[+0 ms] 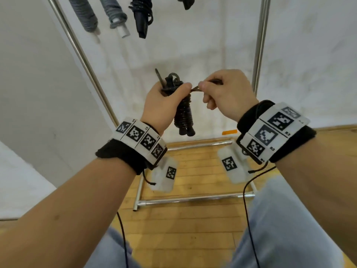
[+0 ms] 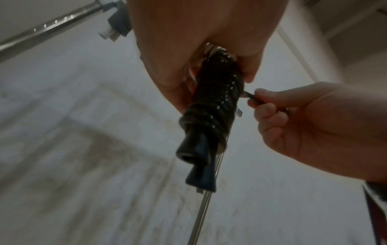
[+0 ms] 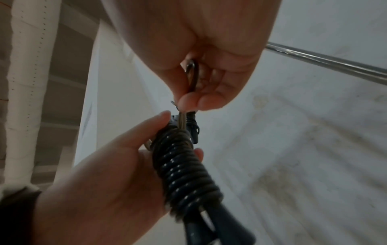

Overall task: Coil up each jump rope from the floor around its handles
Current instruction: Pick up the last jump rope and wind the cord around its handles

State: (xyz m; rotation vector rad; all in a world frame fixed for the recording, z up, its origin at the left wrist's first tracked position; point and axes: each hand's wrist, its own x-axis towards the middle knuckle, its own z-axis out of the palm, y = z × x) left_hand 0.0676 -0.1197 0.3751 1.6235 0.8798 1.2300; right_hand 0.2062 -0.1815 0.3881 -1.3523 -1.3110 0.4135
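A black jump rope is wound in tight coils round its two black handles, which point down. My left hand grips the top of the bundle, held in the air in front of me. My right hand pinches a thin loop of the rope end between thumb and forefinger, right beside the top of the coil. The loop runs from the bundle into the right fist. A short stub of rope sticks up past the left hand.
A metal rack stands ahead, with an upright pole, a slanted pole and a floor bar. Several coiled ropes hang from its top: grey ones and a black one. White sheets cover wall and floor; wooden floor lies below.
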